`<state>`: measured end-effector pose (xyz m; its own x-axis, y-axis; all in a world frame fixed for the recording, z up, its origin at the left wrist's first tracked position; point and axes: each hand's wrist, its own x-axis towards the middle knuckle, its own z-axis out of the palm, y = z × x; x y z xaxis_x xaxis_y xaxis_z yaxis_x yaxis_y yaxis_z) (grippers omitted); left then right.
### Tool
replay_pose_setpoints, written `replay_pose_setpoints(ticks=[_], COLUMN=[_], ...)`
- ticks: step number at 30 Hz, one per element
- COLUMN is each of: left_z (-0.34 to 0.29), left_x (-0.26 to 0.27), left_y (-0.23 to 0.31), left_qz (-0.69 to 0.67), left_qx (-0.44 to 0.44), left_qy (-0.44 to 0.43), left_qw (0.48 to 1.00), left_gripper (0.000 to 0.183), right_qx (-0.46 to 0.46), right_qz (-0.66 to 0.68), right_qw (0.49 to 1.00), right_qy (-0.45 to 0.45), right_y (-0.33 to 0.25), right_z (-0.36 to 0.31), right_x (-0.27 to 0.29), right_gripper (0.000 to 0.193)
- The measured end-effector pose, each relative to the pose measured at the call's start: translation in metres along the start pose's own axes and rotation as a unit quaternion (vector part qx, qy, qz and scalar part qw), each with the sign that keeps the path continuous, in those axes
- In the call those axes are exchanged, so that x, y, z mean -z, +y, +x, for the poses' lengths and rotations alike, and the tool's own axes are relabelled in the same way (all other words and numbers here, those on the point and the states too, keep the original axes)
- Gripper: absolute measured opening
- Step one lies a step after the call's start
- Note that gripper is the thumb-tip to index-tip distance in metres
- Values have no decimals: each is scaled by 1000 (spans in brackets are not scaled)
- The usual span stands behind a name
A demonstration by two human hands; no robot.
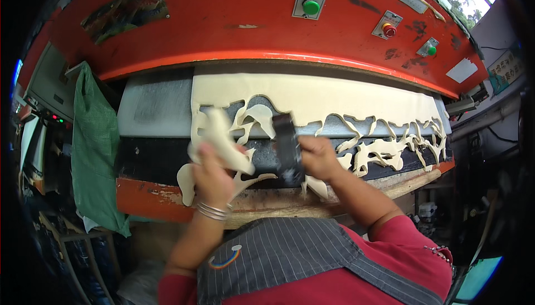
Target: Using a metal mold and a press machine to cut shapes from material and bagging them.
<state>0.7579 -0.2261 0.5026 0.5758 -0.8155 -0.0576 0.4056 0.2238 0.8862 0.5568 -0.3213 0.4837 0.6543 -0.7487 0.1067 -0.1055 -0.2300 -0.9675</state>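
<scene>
My left hand [213,174], a bangle at its wrist, is closed around curved cream cut pieces [227,142], blurred by motion; how many is unclear. My right hand [319,157] grips a dark cutting die [286,149], seen edge-on and tilted, close to the right of those pieces. Behind both hands lies a thick cream sheet [334,96], its near edge cut into curved gaps. Thin cream offcuts [384,154] trail from the sheet over the black front strip of the bed. Another rounded cream piece [186,185] hangs at the front edge, left of my left hand.
Beyond the sheet stands a red press [223,21] with green buttons [311,7] and a red knob [388,30]. A grey cutting bed [153,104] shows at left, beside a hanging green cloth [95,149]. A wooden rail [412,185] runs along the front.
</scene>
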Motion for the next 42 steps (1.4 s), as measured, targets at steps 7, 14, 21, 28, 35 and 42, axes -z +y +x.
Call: replay_pose_setpoints(ticks=[7, 14, 21, 28, 35, 42], left_z=[111, 138, 135, 118, 76, 37], left_x=[-19, -53, -71, -39, 10, 86], left_y=[-6, -45, -34, -50, -23, 30], left_qz=[416, 768, 814, 718, 568, 727], left_qx=[26, -42, 16, -133, -236, 44], left_qy=[-231, -293, -297, -258, -211, -97], left_qw=[879, 569, 499, 633, 760, 679], left_gripper=[48, 53, 52, 40, 30, 36], right_qx=[-53, 67, -26, 32, -32, -77], right_qz=[-287, -370, -416, -439, -456, -494], right_qw=[950, 926, 896, 870, 869, 850], right_qy=[-109, -23, 149, 220, 188, 163], right_y=[19, 64, 77, 82, 66, 63], right_z=[104, 112, 61, 57, 59, 59], right_x=[108, 101, 56, 43, 37, 35], right_gripper=[25, 55, 72, 53, 53, 59])
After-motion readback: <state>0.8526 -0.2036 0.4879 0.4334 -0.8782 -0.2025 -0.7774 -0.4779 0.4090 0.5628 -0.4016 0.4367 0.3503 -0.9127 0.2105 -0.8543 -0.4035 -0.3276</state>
